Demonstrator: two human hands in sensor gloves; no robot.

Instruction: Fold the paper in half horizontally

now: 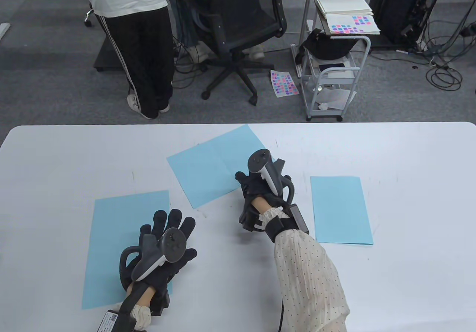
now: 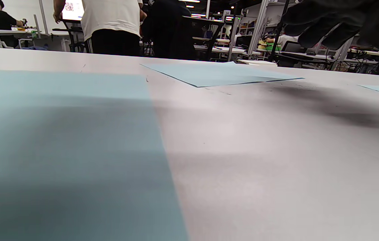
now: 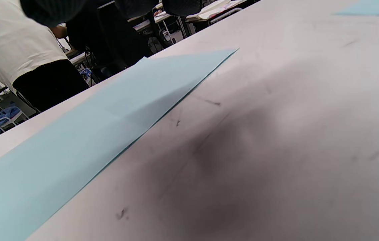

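Observation:
Three light-blue papers lie on the white table [image 1: 409, 153]. My left hand [image 1: 177, 231] has its fingers spread over the right edge of the left sheet [image 1: 119, 235]; in the left wrist view its fingers [image 2: 336, 20] hang above the table, beside that sheet [image 2: 59, 150]. My right hand [image 1: 248, 183] is at the lower right corner of the tilted, creased middle sheet [image 1: 212, 164]. Its fingers are hidden under the tracker there. In the right wrist view the fingertips [image 3: 52, 8] hang free above that sheet [image 3: 92, 134], whose near edge lifts slightly. A narrower sheet [image 1: 340, 209] lies at the right.
Beyond the table's far edge a person [image 1: 130, 41] stands, with an office chair [image 1: 241, 30] and a wire cart [image 1: 331, 71] holding papers. The middle sheet also shows in the left wrist view [image 2: 219, 73].

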